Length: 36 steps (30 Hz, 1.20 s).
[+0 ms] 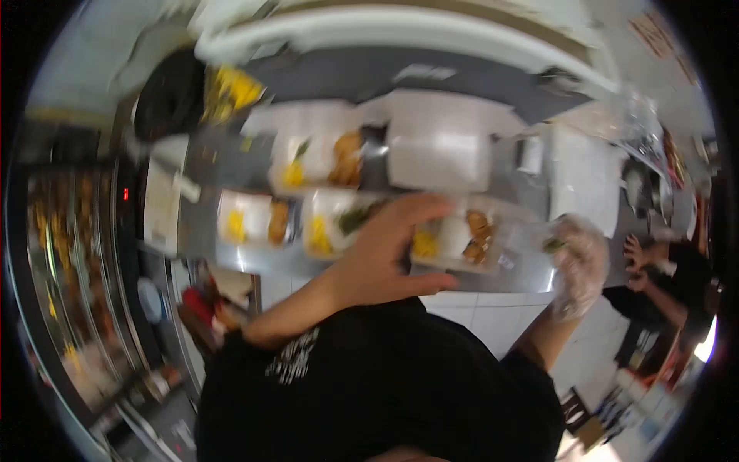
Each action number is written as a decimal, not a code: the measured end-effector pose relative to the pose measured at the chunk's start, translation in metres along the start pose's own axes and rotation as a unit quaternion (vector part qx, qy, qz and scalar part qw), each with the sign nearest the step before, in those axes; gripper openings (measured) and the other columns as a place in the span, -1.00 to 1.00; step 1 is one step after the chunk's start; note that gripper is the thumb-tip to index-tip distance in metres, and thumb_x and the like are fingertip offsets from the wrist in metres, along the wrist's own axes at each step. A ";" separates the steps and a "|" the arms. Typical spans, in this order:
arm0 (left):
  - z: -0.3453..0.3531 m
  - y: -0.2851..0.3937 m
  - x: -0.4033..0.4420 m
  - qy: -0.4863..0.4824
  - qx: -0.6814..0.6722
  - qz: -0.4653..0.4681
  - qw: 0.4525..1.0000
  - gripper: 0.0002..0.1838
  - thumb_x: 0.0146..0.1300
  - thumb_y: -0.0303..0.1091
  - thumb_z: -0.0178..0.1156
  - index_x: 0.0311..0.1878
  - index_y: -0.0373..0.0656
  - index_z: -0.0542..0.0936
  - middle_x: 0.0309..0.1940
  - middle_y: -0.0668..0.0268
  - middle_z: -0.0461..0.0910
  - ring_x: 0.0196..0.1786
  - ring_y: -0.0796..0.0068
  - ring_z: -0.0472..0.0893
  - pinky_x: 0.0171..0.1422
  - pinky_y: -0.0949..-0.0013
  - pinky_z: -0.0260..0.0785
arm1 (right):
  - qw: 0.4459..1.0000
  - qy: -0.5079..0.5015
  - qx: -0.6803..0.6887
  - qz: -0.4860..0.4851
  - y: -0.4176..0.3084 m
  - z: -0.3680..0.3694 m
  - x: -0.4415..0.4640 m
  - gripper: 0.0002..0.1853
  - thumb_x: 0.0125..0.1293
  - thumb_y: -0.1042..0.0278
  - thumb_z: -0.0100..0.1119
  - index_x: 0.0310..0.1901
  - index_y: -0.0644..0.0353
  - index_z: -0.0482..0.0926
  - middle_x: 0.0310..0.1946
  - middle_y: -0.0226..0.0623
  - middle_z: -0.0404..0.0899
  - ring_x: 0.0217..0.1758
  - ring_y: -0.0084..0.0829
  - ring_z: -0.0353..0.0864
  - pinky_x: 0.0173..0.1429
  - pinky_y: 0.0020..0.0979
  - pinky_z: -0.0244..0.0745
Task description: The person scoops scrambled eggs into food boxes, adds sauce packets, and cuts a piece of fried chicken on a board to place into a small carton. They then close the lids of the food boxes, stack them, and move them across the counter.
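The bare left hand (416, 245) has its fingers and thumb spread apart, over the edge of the right box (496, 245), which holds yellow and brown food on the desk (519, 282). The gloved right hand (579, 262) is just beside that box, its fingers drawn together on some greens (553, 246), though blur hides the exact grip. The middle box (310, 206) has yellow food and greens, the left box (225, 206) yellow and brown food. Behind stand a filled box (281, 173) and a bare white one (439, 146)
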<state>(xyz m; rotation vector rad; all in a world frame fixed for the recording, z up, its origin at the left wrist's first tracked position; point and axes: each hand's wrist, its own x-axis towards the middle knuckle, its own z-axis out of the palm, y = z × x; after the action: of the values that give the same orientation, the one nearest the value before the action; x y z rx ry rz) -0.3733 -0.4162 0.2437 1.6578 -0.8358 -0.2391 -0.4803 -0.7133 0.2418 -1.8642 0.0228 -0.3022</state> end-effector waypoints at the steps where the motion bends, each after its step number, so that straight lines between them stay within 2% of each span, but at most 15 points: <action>1: 0.013 -0.002 -0.005 0.011 -0.052 -0.005 0.999 -0.39 -0.04 -0.30 0.46 0.10 -0.23 0.46 -0.13 0.18 0.58 -0.06 0.34 0.57 0.04 0.36 0.38 | 0.999 0.005 -0.046 -0.022 0.001 0.033 -0.014 -0.72 0.09 0.32 0.31 -0.20 0.31 0.63 -0.34 -0.13 0.61 -0.28 -0.30 0.59 -0.12 -0.37 0.47; 2: 0.014 -0.007 -0.014 0.015 -0.105 0.002 0.994 -0.42 -0.03 -0.32 0.45 0.08 -0.20 0.47 -0.17 0.18 0.60 -0.11 0.35 0.59 -0.02 0.38 0.40 | 0.994 0.022 -0.095 -0.051 0.002 0.070 -0.026 -0.72 0.06 0.33 0.33 -0.20 0.30 0.63 -0.35 -0.14 0.61 -0.32 -0.28 0.59 -0.14 -0.37 0.48; 4: -0.004 -0.020 -0.043 -0.052 -0.113 -0.082 0.989 -0.53 -0.01 -0.35 0.42 -0.01 -0.18 0.52 -0.26 0.23 0.60 -0.20 0.39 0.61 -0.10 0.39 0.42 | 0.992 -0.043 0.081 0.090 -0.004 0.127 -0.040 -0.69 0.08 0.30 0.32 -0.17 0.28 0.62 -0.29 -0.17 0.60 -0.27 -0.29 0.58 -0.11 -0.37 0.47; 5: -0.015 -0.029 -0.058 -0.096 -0.118 -0.118 0.981 -0.59 0.00 -0.37 0.41 -0.06 -0.17 0.54 -0.31 0.25 0.61 -0.24 0.41 0.61 -0.15 0.39 0.43 | 0.994 -0.068 0.026 0.081 -0.012 0.154 -0.043 -0.68 0.09 0.30 0.32 -0.15 0.28 0.61 -0.25 -0.17 0.60 -0.24 -0.30 0.58 -0.09 -0.37 0.46; 7: -0.048 -0.046 -0.092 -0.084 -0.059 -0.047 0.994 -0.71 0.02 -0.42 0.37 -0.15 -0.16 0.57 -0.39 0.28 0.59 -0.32 0.45 0.61 -0.21 0.42 0.43 | 0.988 -0.108 -0.088 0.067 -0.027 0.205 -0.046 -0.66 0.12 0.30 0.30 -0.10 0.29 0.59 -0.18 -0.18 0.61 -0.18 -0.31 0.58 -0.06 -0.38 0.46; 8: -0.069 -0.055 -0.108 -0.075 -0.030 -0.008 0.997 -0.76 0.03 -0.45 0.35 -0.20 -0.16 0.58 -0.42 0.30 0.59 -0.36 0.47 0.60 -0.24 0.43 0.43 | 0.993 -0.070 -0.048 0.076 -0.029 0.227 -0.050 -0.66 0.13 0.32 0.29 -0.07 0.28 0.58 -0.15 -0.18 0.60 -0.16 -0.32 0.57 -0.04 -0.38 0.45; 10: -0.118 -0.070 -0.144 -0.028 0.009 -0.083 0.996 -0.86 0.03 -0.52 0.30 -0.30 -0.19 0.60 -0.43 0.31 0.57 -0.37 0.48 0.59 -0.27 0.46 0.43 | 0.995 0.004 0.034 0.097 -0.022 0.271 -0.068 -0.65 0.15 0.36 0.26 -0.02 0.28 0.55 -0.10 -0.17 0.60 -0.11 -0.35 0.57 -0.02 -0.39 0.45; 11: -0.146 -0.077 -0.155 -0.001 0.067 -0.085 0.994 -0.87 0.02 -0.57 0.27 -0.32 -0.19 0.60 -0.46 0.32 0.56 -0.38 0.50 0.58 -0.28 0.50 0.42 | 0.990 0.029 0.069 0.119 -0.018 0.285 -0.075 -0.61 0.17 0.34 0.27 0.01 0.35 0.55 -0.15 -0.24 0.58 -0.18 -0.51 0.45 -0.08 -0.49 0.40; 14: -0.211 -0.108 -0.184 0.122 0.271 -0.072 0.952 -0.83 -0.06 -0.57 0.25 -0.32 -0.16 0.61 -0.41 0.25 0.59 -0.33 0.30 0.59 -0.25 0.38 0.44 | 0.993 0.025 -0.021 0.114 -0.035 0.305 -0.077 -0.66 0.13 0.51 0.21 0.00 0.27 0.56 -0.06 -0.18 0.60 -0.11 -0.40 0.57 -0.02 -0.41 0.44; 19: -0.234 -0.159 -0.179 0.074 0.447 0.033 0.891 -0.74 0.01 -0.49 0.21 -0.17 -0.08 0.61 -0.21 0.36 0.59 -0.15 0.30 0.56 -0.09 0.27 0.42 | 0.973 0.180 -0.125 0.079 -0.058 0.293 -0.082 -0.70 0.15 0.52 0.19 -0.04 0.28 0.58 -0.16 -0.23 0.62 -0.19 -0.48 0.54 -0.05 -0.46 0.44; 23: -0.215 -0.208 -0.190 -0.070 0.520 -0.040 0.850 -0.61 0.05 -0.39 0.12 0.03 -0.04 0.53 -0.07 0.33 0.55 0.01 0.25 0.51 0.09 0.12 0.32 | 0.935 0.314 -0.140 0.086 -0.063 0.258 -0.104 -0.70 0.18 0.54 0.17 -0.02 0.28 0.57 -0.17 -0.26 0.61 -0.17 -0.51 0.53 -0.07 -0.47 0.44; 25: -0.213 -0.203 -0.185 -0.068 0.498 -0.072 0.861 -0.60 0.07 -0.34 0.13 0.05 -0.07 0.51 -0.04 0.26 0.55 0.04 0.21 0.50 0.12 0.13 0.30 | 0.927 0.338 -0.120 0.109 -0.063 0.235 -0.125 -0.65 0.23 0.48 0.19 0.07 0.31 0.51 -0.08 -0.21 0.57 0.00 -0.47 0.52 0.05 -0.50 0.38; 29: -0.209 -0.203 -0.181 -0.062 0.410 -0.126 0.901 -0.57 0.13 -0.21 0.14 0.08 -0.13 0.48 0.00 0.13 0.54 0.09 0.12 0.49 0.16 0.12 0.27 | 0.901 0.414 -0.085 0.101 -0.046 0.197 -0.153 -0.69 0.24 0.51 0.16 0.03 0.33 0.52 -0.10 -0.19 0.57 -0.03 -0.42 0.54 0.07 -0.46 0.42; 32: -0.199 -0.196 -0.178 -0.071 0.473 -0.114 0.871 -0.55 0.16 -0.16 0.14 0.11 -0.13 0.46 -0.02 0.08 0.55 0.09 0.09 0.49 0.17 0.12 0.27 | 0.893 0.434 -0.061 0.103 -0.037 0.179 -0.157 -0.71 0.25 0.53 0.14 0.02 0.35 0.52 -0.12 -0.19 0.57 -0.02 -0.40 0.55 0.09 -0.42 0.44; 36: -0.190 -0.182 -0.177 0.053 0.478 -0.001 0.877 -0.70 0.13 -0.32 0.23 -0.04 -0.12 0.57 -0.04 0.21 0.58 0.01 0.16 0.52 0.13 0.18 0.27 | 0.887 0.437 -0.068 0.136 -0.031 0.151 -0.158 -0.71 0.24 0.49 0.18 0.00 0.34 0.53 -0.13 -0.21 0.57 -0.02 -0.40 0.55 0.08 -0.42 0.45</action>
<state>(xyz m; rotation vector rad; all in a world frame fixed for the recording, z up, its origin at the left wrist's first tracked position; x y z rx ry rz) -0.3206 -0.1505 0.0793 2.5586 -0.9302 0.3340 -0.6039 -0.5360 0.1974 -1.6854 0.9331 -0.9367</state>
